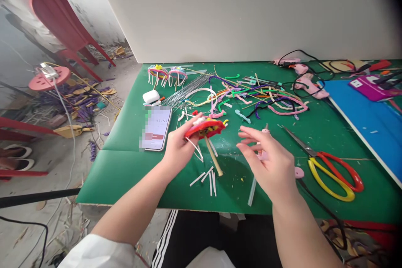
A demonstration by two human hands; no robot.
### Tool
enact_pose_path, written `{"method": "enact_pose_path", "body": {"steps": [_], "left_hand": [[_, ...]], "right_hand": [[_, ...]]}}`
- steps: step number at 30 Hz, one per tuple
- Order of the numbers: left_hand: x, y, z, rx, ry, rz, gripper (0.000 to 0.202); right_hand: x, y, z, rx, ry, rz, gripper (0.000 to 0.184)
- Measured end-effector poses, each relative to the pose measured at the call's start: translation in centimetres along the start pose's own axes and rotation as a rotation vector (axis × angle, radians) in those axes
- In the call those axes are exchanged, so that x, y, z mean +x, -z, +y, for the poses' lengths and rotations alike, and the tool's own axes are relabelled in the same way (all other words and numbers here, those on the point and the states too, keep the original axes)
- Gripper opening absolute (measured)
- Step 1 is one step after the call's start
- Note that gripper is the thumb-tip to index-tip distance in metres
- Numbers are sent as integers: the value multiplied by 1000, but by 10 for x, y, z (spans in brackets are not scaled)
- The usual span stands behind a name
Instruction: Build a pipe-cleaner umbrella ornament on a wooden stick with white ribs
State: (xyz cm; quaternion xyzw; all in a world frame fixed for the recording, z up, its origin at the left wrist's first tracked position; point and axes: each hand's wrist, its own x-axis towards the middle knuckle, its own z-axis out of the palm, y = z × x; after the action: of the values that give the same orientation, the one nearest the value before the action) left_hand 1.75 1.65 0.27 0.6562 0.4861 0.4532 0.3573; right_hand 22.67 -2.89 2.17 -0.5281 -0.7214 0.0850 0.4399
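My left hand (180, 144) is closed on a small red umbrella-shaped craft (205, 127), pinching it at its left rim. A thin wooden stick (213, 157) slants down from its underside, and a white strip (197, 150) dangles beside it. To the right, my right hand (270, 159) has its fingers stretched out and thumb apart, with nothing between them. Partly hidden beneath that hand is a pink glue gun (299, 172), a clear glue stick (252, 191) showing near it. Several short white strips (212, 180) lie on the green table below the craft.
Left of the craft lies a phone (157, 130), a white case (151, 97) behind it. Two similar crafts (158, 75) stand at the back left. Tangled pipe cleaners (266, 98) spread across the rear. Scissors (326, 167), another pink glue gun (309, 86) and a blue board (370, 121) are rightward.
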Motion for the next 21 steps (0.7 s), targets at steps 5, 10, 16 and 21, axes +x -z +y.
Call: {"method": "enact_pose_path", "body": {"steps": [5, 10, 16, 21], "left_hand": [[9, 2, -4, -70, 67, 203, 37], [11, 2, -4, -100, 123, 192, 36], [11, 1, -2, -103, 111, 160, 34], [13, -1, -7, -297, 268, 137, 24]], "right_hand": [[-2, -6, 1, -110, 98, -207, 10], [-16, -32, -12, -166, 237, -528, 6], [-30, -60, -25, -231, 300, -709, 6], [-14, -42, -16, -228, 246, -638, 10]]}}
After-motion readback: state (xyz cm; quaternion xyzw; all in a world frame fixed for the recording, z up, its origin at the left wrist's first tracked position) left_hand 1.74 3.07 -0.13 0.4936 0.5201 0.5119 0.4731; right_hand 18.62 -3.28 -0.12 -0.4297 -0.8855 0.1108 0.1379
